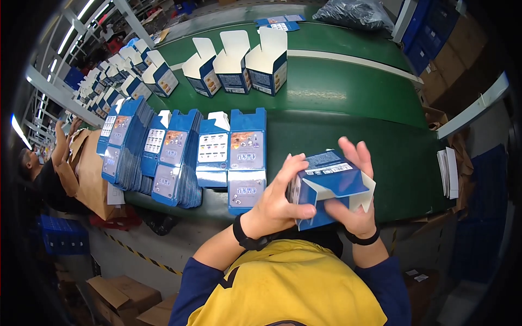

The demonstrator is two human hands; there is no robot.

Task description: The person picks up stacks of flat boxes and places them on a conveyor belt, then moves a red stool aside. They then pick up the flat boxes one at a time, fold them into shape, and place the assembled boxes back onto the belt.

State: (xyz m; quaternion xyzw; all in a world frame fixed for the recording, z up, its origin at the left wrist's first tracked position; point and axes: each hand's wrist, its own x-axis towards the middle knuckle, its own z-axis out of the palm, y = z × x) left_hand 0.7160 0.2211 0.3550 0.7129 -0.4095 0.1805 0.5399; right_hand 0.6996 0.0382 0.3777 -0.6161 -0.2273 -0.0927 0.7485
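A blue and white carton point(329, 176) is held up between my two hands over the table's near edge, its end flaps partly folded and its opening turned toward me. My left hand point(277, 201) grips the carton's left side, thumb along the near lower edge. At the right, my right hand point(356, 214) has its thumb at the open flaps and its fingers raised behind the far side. Flat, unfolded cartons lie in tall stacks point(176, 157) to the left, and a smaller pile of flat cartons point(247, 157) lies nearest my left hand.
Three open-topped cartons point(234, 73) stand on the green table point(326, 92), with many more cartons point(117, 79) farther left. A co-worker point(51, 168) stands at the left by a brown paper sack point(89, 168). A black plastic bag point(353, 15) lies at the back; white sheets point(447, 173) stand at the right.
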